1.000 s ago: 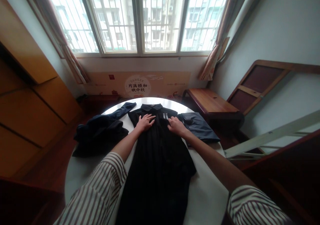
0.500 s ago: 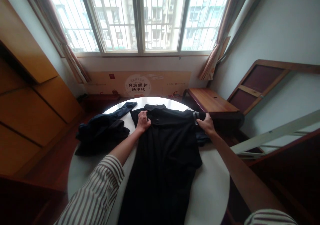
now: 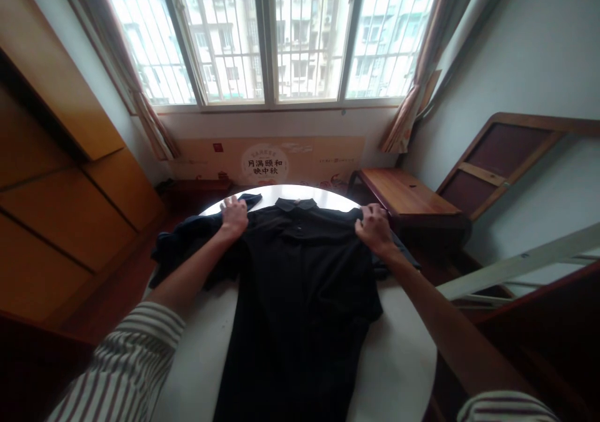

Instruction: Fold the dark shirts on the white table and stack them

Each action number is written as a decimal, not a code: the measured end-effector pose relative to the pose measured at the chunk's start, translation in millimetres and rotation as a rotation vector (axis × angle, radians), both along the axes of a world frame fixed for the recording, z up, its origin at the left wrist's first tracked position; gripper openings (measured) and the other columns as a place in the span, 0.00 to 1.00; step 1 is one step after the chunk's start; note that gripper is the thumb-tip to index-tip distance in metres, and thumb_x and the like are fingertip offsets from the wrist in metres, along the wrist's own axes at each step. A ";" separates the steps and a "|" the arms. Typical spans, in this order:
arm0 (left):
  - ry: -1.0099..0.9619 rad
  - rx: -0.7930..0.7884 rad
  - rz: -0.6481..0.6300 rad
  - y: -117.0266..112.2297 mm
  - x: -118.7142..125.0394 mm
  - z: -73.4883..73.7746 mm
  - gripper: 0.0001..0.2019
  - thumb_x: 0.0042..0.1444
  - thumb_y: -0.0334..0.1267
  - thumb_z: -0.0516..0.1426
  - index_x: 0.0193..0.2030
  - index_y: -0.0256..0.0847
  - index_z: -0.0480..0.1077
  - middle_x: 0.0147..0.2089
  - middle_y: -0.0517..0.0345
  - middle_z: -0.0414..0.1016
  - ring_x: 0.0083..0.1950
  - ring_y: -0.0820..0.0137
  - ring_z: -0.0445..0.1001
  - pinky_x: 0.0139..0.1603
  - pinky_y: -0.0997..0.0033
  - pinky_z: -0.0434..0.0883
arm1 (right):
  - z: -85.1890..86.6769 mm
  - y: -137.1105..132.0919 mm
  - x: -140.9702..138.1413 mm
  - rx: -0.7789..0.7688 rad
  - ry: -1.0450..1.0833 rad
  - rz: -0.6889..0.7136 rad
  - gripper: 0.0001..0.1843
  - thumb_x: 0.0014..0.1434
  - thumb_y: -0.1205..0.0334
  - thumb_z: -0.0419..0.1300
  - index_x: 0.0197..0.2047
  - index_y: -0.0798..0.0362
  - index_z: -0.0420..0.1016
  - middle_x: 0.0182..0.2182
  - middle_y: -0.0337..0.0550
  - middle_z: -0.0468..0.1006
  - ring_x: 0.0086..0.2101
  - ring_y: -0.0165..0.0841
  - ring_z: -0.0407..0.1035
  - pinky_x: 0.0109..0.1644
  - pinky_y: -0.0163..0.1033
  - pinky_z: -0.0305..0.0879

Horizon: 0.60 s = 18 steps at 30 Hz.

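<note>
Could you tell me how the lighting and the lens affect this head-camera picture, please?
Head view: the window is washed out and backlights the room; the black shirt loses most fold detail in the dimness; the wide lens tilts and bows straight edges near the borders.

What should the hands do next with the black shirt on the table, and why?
Probably tug both shoulders outward and smooth the black shirt flat. It lies with its collar away from the person on the white table. The right hand grips one shoulder and the left hand is at the other, but the cloth near the left sleeve looks bunched against a dark clothes pile.
</note>
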<state>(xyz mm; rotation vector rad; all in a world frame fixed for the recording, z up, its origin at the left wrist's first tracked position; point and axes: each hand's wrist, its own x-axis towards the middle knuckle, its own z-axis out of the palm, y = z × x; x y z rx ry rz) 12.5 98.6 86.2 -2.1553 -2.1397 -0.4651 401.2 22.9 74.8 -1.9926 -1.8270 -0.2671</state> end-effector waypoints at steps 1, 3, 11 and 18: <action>0.021 -0.031 -0.109 -1.8 15.4 -8.1 0.18 0.60 0.30 0.52 0.57 0.34 0.70 0.61 0.37 0.67 0.64 0.48 0.64 0.64 0.47 0.61 | 0.9 7.1 -15.3 -0.035 -0.014 0.060 0.21 0.62 0.64 0.49 0.55 0.63 0.69 0.60 0.65 0.62 0.60 0.52 0.56 0.64 0.55 0.49; 0.021 -0.118 -0.278 -2.0 47.6 -28.2 0.19 0.63 0.33 0.50 0.58 0.39 0.70 0.61 0.45 0.69 0.63 0.58 0.67 0.64 0.61 0.63 | -0.6 24.1 -46.3 -0.169 -0.006 0.176 0.22 0.66 0.63 0.44 0.57 0.63 0.68 0.62 0.64 0.62 0.61 0.49 0.55 0.65 0.51 0.47; 0.030 -0.301 -0.282 41.7 80.1 -83.3 0.35 0.64 0.62 0.39 0.73 0.46 0.50 0.76 0.47 0.41 0.74 0.45 0.41 0.68 0.36 0.46 | -42.7 91.4 -88.1 -0.587 0.029 0.225 0.37 0.67 0.40 0.41 0.71 0.53 0.53 0.69 0.61 0.51 0.66 0.54 0.47 0.65 0.59 0.46; 0.031 -0.278 -0.274 79.5 77.9 -90.9 0.37 0.61 0.66 0.38 0.73 0.54 0.47 0.77 0.57 0.38 0.75 0.48 0.38 0.70 0.38 0.40 | -56.6 127.5 -82.8 -0.593 0.021 0.180 0.38 0.67 0.37 0.37 0.74 0.47 0.43 0.72 0.55 0.37 0.69 0.51 0.33 0.69 0.58 0.31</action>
